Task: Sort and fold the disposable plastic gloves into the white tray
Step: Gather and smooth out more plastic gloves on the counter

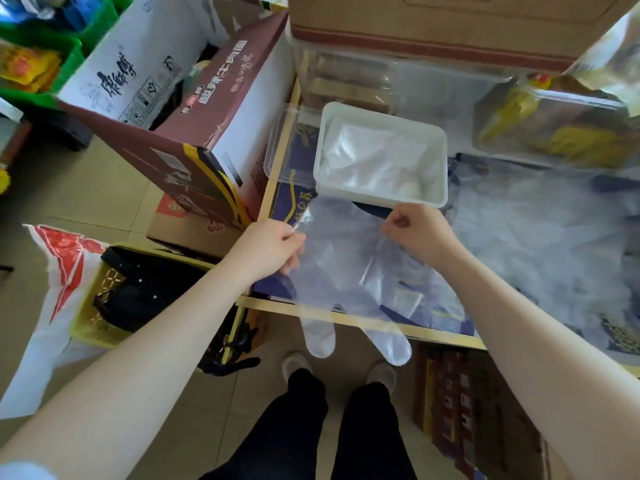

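A desk (349,318) with a pale wooden edge and a dark blue patterned top is seen from above, set on a beige tiled floor (86,188) in a crowded storage room. Cardboard boxes are stacked around it: a maroon and white box (204,109) at 10 o'clock, a brown carton (440,26) at 12 o'clock resting on clear plastic containers (391,81), and a dark printed box (474,403) below the desk edge at 5 o'clock. A yellow basket (90,311) holding black items and a white sack with red print (59,268) are placed on the floor at 8 o'clock. The person's dark trousers and pale shoes are visible at 6 o'clock.

A white tray (381,199) is set on the desk just above centre, at 12 o'clock from the hands, and folded translucent gloves are held inside it. A loose heap of unfolded gloves (540,244) is spread over the desk at 3 o'clock.

One clear plastic glove (332,265) is stretched between the hands just below the tray, its cuff end towards the tray and two fingers hanging over the desk's near edge. Its left edge is pinched by the left hand (273,247), fingers curled together on the film, and its right upper edge is pinched by the right hand (415,230), likewise clamped on the film
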Demonstrator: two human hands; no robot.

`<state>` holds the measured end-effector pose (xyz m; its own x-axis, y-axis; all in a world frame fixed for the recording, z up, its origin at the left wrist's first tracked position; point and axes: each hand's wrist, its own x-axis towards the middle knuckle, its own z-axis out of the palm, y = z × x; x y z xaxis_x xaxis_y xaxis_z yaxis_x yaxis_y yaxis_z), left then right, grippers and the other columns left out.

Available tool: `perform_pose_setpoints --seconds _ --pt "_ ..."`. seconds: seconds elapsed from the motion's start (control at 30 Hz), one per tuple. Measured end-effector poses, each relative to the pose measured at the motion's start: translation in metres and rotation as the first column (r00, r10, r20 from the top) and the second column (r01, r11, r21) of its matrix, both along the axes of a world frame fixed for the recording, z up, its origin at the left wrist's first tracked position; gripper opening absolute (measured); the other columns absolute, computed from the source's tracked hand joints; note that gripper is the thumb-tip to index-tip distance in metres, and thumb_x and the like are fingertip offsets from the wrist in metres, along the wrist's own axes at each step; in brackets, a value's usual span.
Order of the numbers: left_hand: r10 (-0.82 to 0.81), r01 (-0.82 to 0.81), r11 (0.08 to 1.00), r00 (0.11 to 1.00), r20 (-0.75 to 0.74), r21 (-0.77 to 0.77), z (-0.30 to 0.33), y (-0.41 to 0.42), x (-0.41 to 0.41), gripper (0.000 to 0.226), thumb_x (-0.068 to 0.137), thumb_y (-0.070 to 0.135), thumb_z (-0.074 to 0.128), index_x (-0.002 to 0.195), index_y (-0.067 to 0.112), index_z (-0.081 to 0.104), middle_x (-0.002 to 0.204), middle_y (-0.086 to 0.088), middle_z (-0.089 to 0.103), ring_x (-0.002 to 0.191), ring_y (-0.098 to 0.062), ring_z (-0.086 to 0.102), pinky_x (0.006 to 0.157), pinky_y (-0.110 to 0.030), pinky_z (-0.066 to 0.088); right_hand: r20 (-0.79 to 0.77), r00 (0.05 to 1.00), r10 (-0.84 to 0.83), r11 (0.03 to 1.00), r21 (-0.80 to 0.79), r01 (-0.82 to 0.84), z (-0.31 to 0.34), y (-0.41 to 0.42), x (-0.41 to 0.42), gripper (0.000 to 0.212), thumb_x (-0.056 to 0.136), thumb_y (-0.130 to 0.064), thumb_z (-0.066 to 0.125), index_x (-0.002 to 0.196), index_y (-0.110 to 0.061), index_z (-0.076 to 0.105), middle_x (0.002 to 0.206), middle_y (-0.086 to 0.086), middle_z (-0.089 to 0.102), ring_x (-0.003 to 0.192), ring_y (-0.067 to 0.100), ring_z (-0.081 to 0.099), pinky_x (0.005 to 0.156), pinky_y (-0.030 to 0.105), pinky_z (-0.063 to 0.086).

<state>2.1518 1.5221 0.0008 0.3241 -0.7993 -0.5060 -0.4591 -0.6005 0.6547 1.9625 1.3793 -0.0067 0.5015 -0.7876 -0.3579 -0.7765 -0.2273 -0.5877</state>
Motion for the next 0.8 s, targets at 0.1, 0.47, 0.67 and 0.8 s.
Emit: perform_pose_setpoints --seconds 0.1,0.47,0.67,0.8 --pt "-0.135 0.139 0.990 0.929 0.343 0.013 -0.003 0.000 0.006 0.033 0.094 0.030 0.048 0.073 0.008 0.059 0.067 -0.005 0.063 0.063 -0.022 0.056 0.054 -0.030 0.041 -0.092 0.995 -0.031 0.995 -0.097 0.022 -0.010 0.001 0.003 0.009 0.084 -0.018 0.061 0.075 -0.016 0.059 0.072 0.000 0.060 0.076 0.023 0.056 0.071 0.035 0.049" --pt "-0.583 0.668 0.742 0.598 0.550 0.062 -0.023 -0.010 -0.012 0.051 0.092 0.038 0.049 0.140 0.025 0.035 0.121 -0.003 0.041 0.112 -0.023 0.041 0.084 -0.034 0.041 -0.169 0.983 0.073 0.931 -0.342 -0.128 -0.035 0.016 0.008 0.018 0.089 -0.029 0.059 0.087 -0.012 0.056 0.089 0.011 0.066 0.088 0.035 0.057 0.072 0.036 0.034" --pt "-0.555 0.600 0.789 0.608 0.568 0.130 -0.033 -0.014 -0.021 0.068 0.090 0.054 0.044 0.148 0.025 0.020 0.118 -0.006 0.038 0.110 -0.024 0.038 0.086 -0.031 0.035 -0.298 0.954 0.034 0.907 -0.392 -0.155 -0.031 0.012 -0.022 0.018 0.092 -0.023 0.053 0.101 -0.008 0.057 0.099 0.014 0.066 0.095 0.035 0.055 0.075 0.037 0.031" --pt "-0.519 0.531 0.833 0.655 0.550 0.154 -0.033 -0.020 -0.026 0.069 0.091 0.055 0.041 0.149 0.027 0.014 0.119 -0.008 0.038 0.112 -0.026 0.039 0.087 -0.033 0.036 -0.115 0.970 -0.214 0.971 -0.135 0.198 -0.022 0.010 -0.042 0.020 0.092 -0.024 0.054 0.110 -0.016 0.055 0.095 0.007 0.065 0.086 0.025 0.060 0.067 0.030 0.042"
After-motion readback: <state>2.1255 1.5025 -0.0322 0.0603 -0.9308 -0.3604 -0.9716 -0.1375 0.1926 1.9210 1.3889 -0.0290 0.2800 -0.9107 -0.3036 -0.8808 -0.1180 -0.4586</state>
